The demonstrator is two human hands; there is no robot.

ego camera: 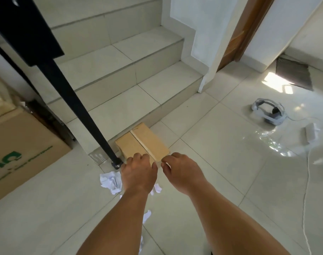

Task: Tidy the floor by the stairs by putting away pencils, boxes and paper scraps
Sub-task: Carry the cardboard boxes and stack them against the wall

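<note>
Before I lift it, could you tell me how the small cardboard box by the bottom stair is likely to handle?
The small cardboard box looks flat and stiff, so probably light and unlikely to roll. Its top flaps meet at a seam, so they might open. On the glossy tiled floor it would likely slide if pushed.

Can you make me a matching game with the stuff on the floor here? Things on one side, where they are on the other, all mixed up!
Things:
1. small cardboard box
2. crumpled paper scraps
3. white headset
4. big cardboard box

Places:
A. far left, with green print on its side
B. right side, on the shiny floor
C. against the bottom stair, just past the hands
D. on the floor beside the left hand

Pairs: 1-C, 2-D, 3-B, 4-A
</note>
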